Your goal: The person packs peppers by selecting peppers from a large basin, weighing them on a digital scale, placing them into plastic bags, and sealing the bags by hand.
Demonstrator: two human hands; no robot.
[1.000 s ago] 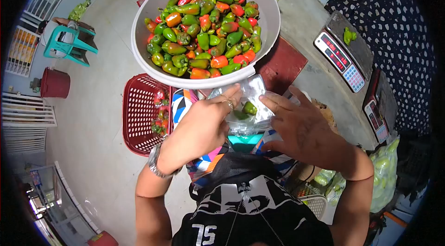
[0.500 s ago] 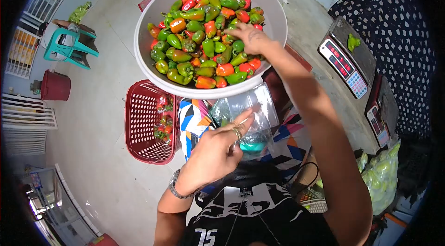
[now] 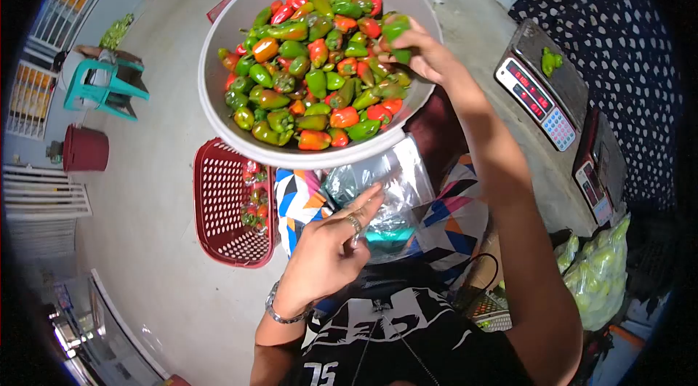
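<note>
A wide grey-white basin is heaped with red, orange and green bell peppers. Over its right side, my right hand is closed around a green bell pepper, raised just above the pile. My left hand, with rings and a wrist chain, is below the basin at a clear plastic bag over my lap. Its index finger stretches across the bag while the other fingers curl at the bag's edge, partly hidden. Something teal shows through the bag's lower part.
A red perforated basket with bagged peppers stands on the floor at left. On the right ledge are two digital scales, one bearing a small green pepper. A filled bag of green produce sits below. A teal chair stands far left.
My right hand has gone from reaching into the peppers to lifting a green one at the basin's right side. My left hand stays by the bag. The view has shifted slightly.
</note>
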